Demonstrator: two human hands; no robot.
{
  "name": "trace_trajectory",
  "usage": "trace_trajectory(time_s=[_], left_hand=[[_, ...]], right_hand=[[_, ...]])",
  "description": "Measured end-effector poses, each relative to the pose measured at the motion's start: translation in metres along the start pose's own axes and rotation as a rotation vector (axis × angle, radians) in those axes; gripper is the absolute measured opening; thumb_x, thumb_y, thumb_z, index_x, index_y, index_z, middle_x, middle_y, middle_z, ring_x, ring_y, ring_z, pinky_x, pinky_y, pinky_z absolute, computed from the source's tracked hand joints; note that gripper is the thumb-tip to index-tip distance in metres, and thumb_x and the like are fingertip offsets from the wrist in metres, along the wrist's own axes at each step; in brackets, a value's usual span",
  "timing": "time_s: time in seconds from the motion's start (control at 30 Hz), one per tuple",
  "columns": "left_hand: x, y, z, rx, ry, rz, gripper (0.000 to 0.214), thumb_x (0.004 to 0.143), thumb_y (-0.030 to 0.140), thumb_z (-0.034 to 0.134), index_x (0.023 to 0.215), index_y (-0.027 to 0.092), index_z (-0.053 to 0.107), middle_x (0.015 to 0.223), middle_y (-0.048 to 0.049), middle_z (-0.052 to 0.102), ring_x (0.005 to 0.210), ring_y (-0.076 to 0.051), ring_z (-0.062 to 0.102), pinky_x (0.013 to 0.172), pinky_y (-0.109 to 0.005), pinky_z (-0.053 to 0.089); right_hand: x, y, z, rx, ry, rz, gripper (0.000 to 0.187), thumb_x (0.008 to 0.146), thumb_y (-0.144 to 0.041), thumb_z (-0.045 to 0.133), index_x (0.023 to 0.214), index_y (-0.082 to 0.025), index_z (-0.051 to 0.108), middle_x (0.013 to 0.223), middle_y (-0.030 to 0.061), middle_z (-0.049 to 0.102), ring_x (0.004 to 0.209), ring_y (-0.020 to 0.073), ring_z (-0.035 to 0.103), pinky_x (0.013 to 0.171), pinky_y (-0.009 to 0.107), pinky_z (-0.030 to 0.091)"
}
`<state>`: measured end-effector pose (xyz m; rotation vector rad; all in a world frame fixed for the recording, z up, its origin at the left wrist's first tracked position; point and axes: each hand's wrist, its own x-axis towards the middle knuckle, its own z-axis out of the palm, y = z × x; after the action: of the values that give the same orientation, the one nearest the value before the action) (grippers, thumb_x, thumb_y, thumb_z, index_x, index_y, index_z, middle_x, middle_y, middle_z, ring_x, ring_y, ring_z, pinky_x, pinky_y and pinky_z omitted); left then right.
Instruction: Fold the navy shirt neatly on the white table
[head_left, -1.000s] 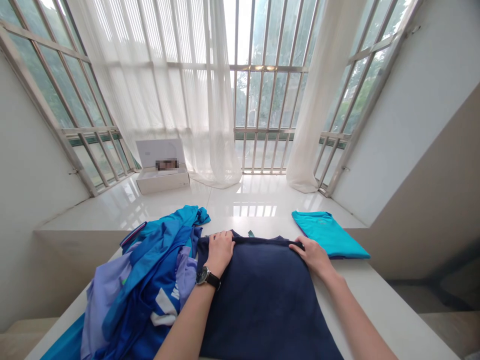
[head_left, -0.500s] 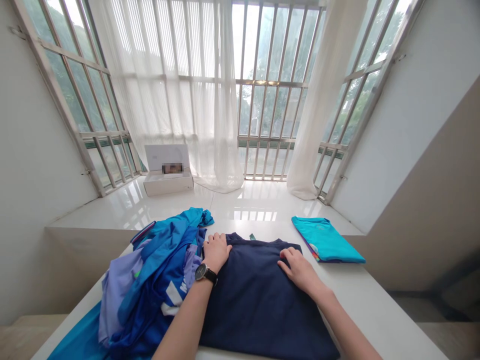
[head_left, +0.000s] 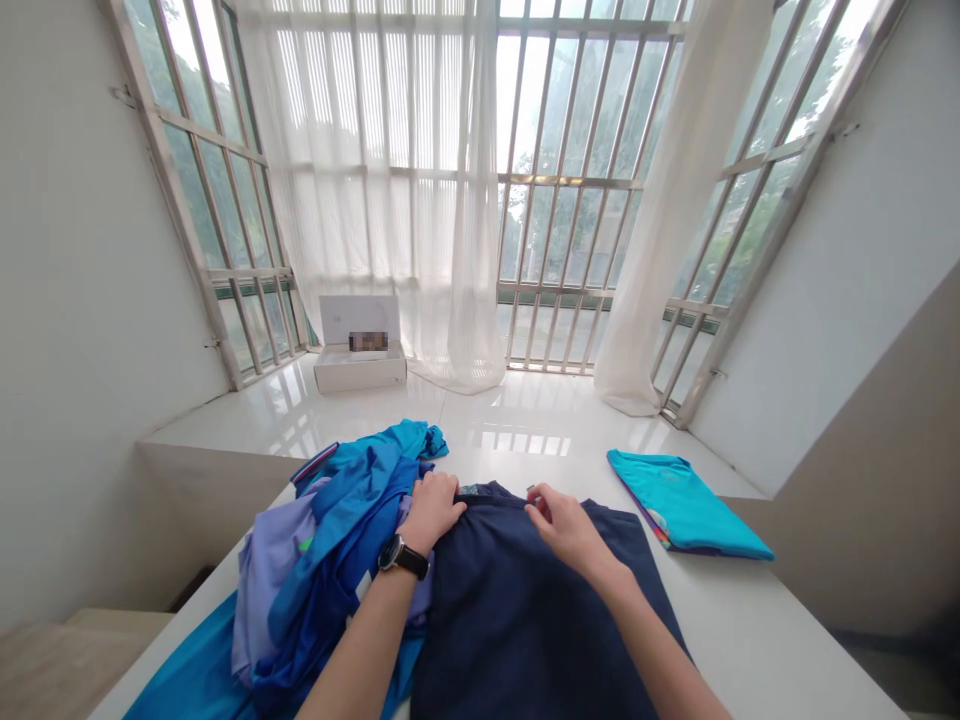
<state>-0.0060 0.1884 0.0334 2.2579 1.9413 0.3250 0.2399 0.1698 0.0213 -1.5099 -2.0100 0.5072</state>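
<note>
A dark navy shirt [head_left: 525, 610] lies spread on the white table [head_left: 757, 630] in front of me. My left hand [head_left: 433, 508], with a black watch on the wrist, rests with curled fingers on the shirt's far left edge, against a heap of clothes. My right hand [head_left: 561, 525] is at the middle of the far edge, its fingers pinched on the collar area near a small label.
A heap of blue, turquoise and lilac clothes [head_left: 330, 540] lies at the left. A folded turquoise shirt stack [head_left: 686, 505] sits at the right. Beyond is a glossy white sill with an open white box [head_left: 358, 350], curtains and barred windows.
My right hand has slid left from the shirt's far right corner to the middle of the far edge. The left hand stays at the left edge. The view has shifted slightly.
</note>
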Motion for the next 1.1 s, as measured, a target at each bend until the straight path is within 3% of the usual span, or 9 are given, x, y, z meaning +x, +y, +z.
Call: trace_trajectory(time_s=[0.13, 0.27, 0.4, 0.5, 0.57, 0.63, 0.77, 0.87, 1.1], left_hand=[[-0.001, 0.002, 0.0, -0.107, 0.045, 0.035, 0.017, 0.09, 0.032, 0.056, 0.102, 0.023, 0.065, 0.099, -0.0068, 0.072, 0.097, -0.026, 0.067, 0.081, -0.034, 0.047], [-0.004, 0.01, 0.001, -0.322, 0.048, 0.144, 0.017, 0.087, 0.03, 0.06, 0.101, 0.023, 0.064, 0.093, -0.0021, 0.073, 0.089, -0.021, 0.069, 0.077, -0.028, 0.049], [-0.005, 0.013, 0.006, -0.897, -0.101, 0.307, 0.025, 0.08, 0.027, 0.067, 0.102, 0.017, 0.061, 0.087, -0.0023, 0.072, 0.078, -0.018, 0.068, 0.071, -0.027, 0.051], [-0.003, 0.009, 0.008, -1.082, -0.209, 0.29, 0.032, 0.082, 0.034, 0.068, 0.106, 0.016, 0.058, 0.083, -0.0034, 0.072, 0.072, -0.017, 0.068, 0.064, -0.026, 0.05], [0.0, 0.005, 0.007, -1.043, -0.178, 0.255, 0.029, 0.088, 0.037, 0.062, 0.107, 0.016, 0.057, 0.085, -0.0048, 0.073, 0.073, -0.017, 0.068, 0.063, -0.025, 0.05], [0.001, 0.0, 0.005, -0.825, -0.073, 0.192, 0.023, 0.093, 0.035, 0.054, 0.107, 0.017, 0.057, 0.09, -0.0052, 0.074, 0.079, -0.018, 0.069, 0.068, -0.026, 0.051], [-0.005, -0.004, 0.001, -0.345, 0.109, 0.033, 0.019, 0.093, 0.024, 0.053, 0.109, 0.016, 0.059, 0.11, -0.012, 0.069, 0.106, -0.025, 0.064, 0.092, -0.033, 0.047], [-0.013, -0.004, 0.002, -0.138, 0.036, -0.019, 0.033, 0.09, 0.031, 0.061, 0.117, 0.011, 0.058, 0.118, -0.0188, 0.064, 0.114, -0.033, 0.059, 0.097, -0.04, 0.044], [-0.009, -0.006, 0.007, 0.006, -0.076, -0.094, 0.028, 0.091, 0.034, 0.06, 0.108, 0.013, 0.06, 0.107, -0.0154, 0.07, 0.103, -0.029, 0.066, 0.082, -0.03, 0.048]], right_hand=[[0.016, -0.028, 0.054, 0.281, -0.054, -0.067, 0.033, 0.092, -0.036, 0.047, 0.123, -0.024, 0.051, 0.072, -0.0029, 0.066, 0.059, 0.0152, 0.061, 0.061, 0.03, 0.049], [0.017, -0.024, 0.089, 0.7, -0.144, -0.089, 0.057, 0.087, -0.032, 0.053, 0.141, -0.027, 0.036, 0.071, -0.0058, 0.063, 0.05, 0.0118, 0.056, 0.051, 0.027, 0.048], [0.016, -0.012, 0.094, 0.821, -0.095, -0.059, 0.061, 0.075, -0.019, 0.06, 0.134, -0.028, 0.046, 0.071, -0.0064, 0.065, 0.046, 0.0106, 0.054, 0.047, 0.025, 0.047], [0.015, -0.011, 0.086, 0.856, -0.068, 0.002, 0.051, 0.072, -0.018, 0.063, 0.121, -0.026, 0.056, 0.065, -0.0076, 0.064, 0.045, 0.0112, 0.055, 0.045, 0.024, 0.044], [0.015, -0.012, 0.08, 0.87, -0.078, 0.03, 0.029, 0.073, -0.022, 0.065, 0.102, -0.023, 0.064, 0.058, -0.0071, 0.061, 0.046, 0.0116, 0.055, 0.043, 0.022, 0.041], [0.014, -0.013, 0.074, 0.892, -0.105, 0.052, 0.01, 0.073, -0.025, 0.065, 0.082, -0.022, 0.065, 0.052, -0.0065, 0.059, 0.045, 0.0115, 0.054, 0.041, 0.021, 0.038], [0.016, -0.012, 0.066, 1.0, -0.116, 0.097, 0.012, 0.069, -0.026, 0.069, 0.064, -0.021, 0.059, 0.047, -0.0065, 0.056, 0.044, 0.0099, 0.049, 0.043, 0.021, 0.036], [0.018, -0.012, 0.062, 1.138, -0.079, 0.14, 0.018, 0.069, -0.028, 0.068, 0.061, -0.021, 0.054, 0.045, -0.0077, 0.05, 0.042, 0.0077, 0.043, 0.043, 0.02, 0.033], [0.014, -0.014, 0.047, 1.489, -0.061, 0.238, 0.026, 0.065, -0.025, 0.069, 0.061, -0.023, 0.044, 0.05, -0.0084, 0.04, 0.045, 0.0084, 0.038, 0.043, 0.021, 0.036]])
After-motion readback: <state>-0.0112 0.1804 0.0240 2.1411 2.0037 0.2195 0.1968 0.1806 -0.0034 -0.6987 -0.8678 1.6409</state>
